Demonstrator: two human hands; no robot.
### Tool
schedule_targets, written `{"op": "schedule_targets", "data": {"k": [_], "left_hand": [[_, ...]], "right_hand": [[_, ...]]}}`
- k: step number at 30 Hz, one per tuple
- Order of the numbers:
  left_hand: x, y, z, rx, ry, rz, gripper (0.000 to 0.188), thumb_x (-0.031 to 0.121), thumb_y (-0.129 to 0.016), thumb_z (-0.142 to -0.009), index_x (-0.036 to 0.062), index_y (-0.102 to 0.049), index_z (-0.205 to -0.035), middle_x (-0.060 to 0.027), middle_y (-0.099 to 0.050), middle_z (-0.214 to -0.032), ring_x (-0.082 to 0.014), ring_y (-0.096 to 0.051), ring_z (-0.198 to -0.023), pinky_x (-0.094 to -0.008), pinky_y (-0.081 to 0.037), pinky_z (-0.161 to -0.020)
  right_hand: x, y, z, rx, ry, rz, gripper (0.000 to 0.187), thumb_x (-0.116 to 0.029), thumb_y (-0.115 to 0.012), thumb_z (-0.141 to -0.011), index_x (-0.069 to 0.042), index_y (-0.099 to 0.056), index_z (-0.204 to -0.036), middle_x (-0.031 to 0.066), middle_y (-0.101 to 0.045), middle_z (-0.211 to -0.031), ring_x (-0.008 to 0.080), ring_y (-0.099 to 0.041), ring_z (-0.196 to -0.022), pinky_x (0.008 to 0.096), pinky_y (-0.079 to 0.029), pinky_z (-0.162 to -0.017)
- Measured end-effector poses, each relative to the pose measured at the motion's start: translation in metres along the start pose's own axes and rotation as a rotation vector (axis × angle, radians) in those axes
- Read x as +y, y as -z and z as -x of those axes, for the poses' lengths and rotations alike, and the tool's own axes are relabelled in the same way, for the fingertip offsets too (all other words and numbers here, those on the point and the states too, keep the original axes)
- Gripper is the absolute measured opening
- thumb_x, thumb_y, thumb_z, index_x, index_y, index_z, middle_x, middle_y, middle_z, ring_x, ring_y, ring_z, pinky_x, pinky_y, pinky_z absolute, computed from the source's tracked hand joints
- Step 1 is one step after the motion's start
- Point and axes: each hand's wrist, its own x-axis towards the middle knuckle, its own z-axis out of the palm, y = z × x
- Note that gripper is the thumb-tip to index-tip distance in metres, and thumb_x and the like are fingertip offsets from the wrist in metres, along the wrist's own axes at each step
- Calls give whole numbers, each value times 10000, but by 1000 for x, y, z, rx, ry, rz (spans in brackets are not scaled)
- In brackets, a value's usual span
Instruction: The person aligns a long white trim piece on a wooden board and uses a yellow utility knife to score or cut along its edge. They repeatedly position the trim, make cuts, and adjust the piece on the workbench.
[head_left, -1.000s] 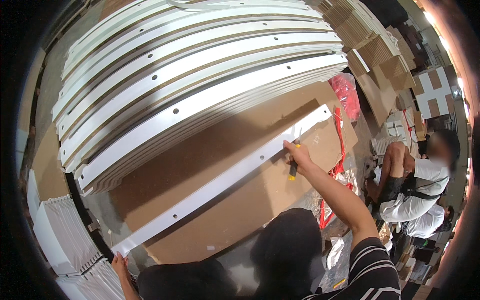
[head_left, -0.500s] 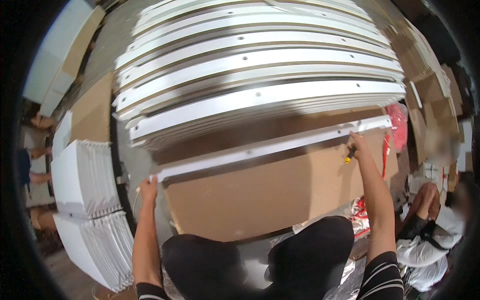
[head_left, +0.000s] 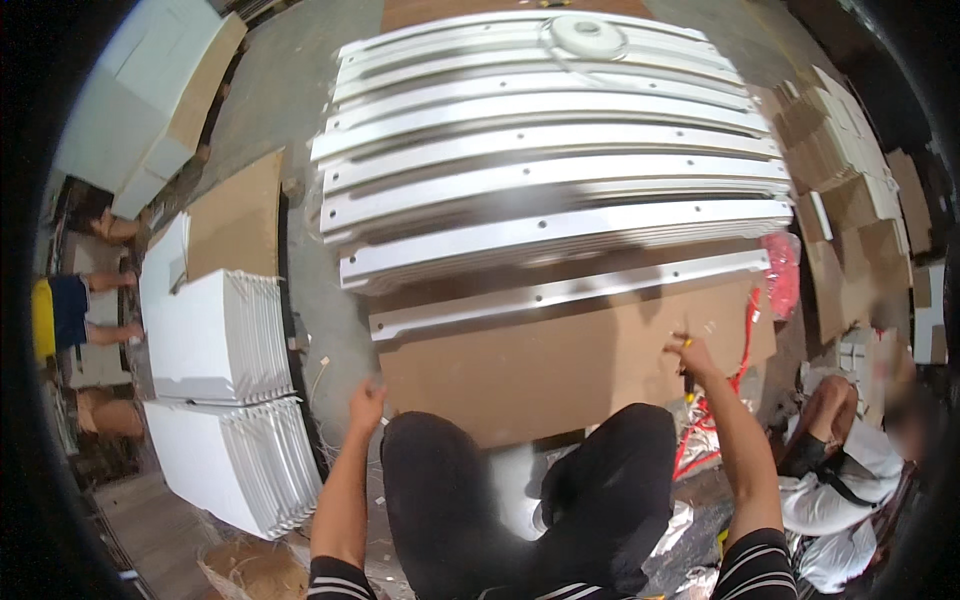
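Observation:
A long white panel strip (head_left: 540,300) with small dark holes lies along the far part of a brown cardboard sheet (head_left: 500,385). Neither hand touches the strip. My left hand (head_left: 367,405) hangs beside the sheet's left edge, its fingertips smeared, with nothing visible in it. Over the sheet's right part is my right hand (head_left: 692,358), some fingers stretched forward while the others keep hold of a small black-and-yellow hand tool (head_left: 688,385). That tool's exact kind is unclear. Red strapping (head_left: 745,345) trails just right of this hand.
Beyond the sheet stand rows of stacked white strips (head_left: 560,215), with a white roll (head_left: 588,38) on top. White panel stacks (head_left: 210,335) rise at left. A pink bundle (head_left: 780,275) and cardboard (head_left: 860,230) are at right. A seated person (head_left: 850,450) is at lower right.
Both hands have let go of the white strip and drawn back toward me; it now lies on the cardboard. The tool stays in my right hand. The view has shifted.

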Motion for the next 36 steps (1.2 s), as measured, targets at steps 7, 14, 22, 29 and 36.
{"op": "schedule_targets", "data": {"k": [7,14,22,29,36], "left_hand": [[45,86,149,-382,58,-264,430,227,-771,-885,-59,-687,-1195,-205,-761,-983,-252,-739,-903,-357,-564,-808],[140,141,215,-379,55,40,423,290,-756,-890,-1,-693,-1191,-164,-751,-995,-262,-721,-913,-370,-552,-847],[217,191,439,-750,104,-235,865,524,-731,-881,-20,-443,-1490,-285,-541,-1428,-370,-543,-1329,-446,-425,-1105],[209,175,530,-723,512,-174,697,473,-669,-942,4,-522,-1436,-278,-557,-1420,-422,-495,-1354,-454,-399,-1124],[206,99,640,-503,776,-28,716,500,-674,-933,-6,-525,-1416,-277,-581,-1381,-434,-529,-1295,-475,-440,-1069]], "right_hand": [[70,15,182,-94,-87,307,677,-203,-836,-779,-2,-578,-1372,127,-697,-821,181,-625,-579,345,-515,-517],[158,15,304,-7,-280,64,664,-192,-604,-877,-91,-426,-1508,218,-726,-944,324,-726,-804,422,-579,-704],[63,2,320,-96,37,801,415,-416,-629,-880,-33,-686,-1029,255,-718,-1005,439,-696,-965,533,-556,-840],[-124,-24,186,-14,340,908,290,-262,-636,-892,-59,-635,-1100,205,-680,-1098,411,-682,-996,519,-557,-849],[-236,-72,30,152,766,1078,534,-137,-598,-912,-148,-482,-1433,153,-579,-1339,377,-708,-944,513,-575,-779]]}}
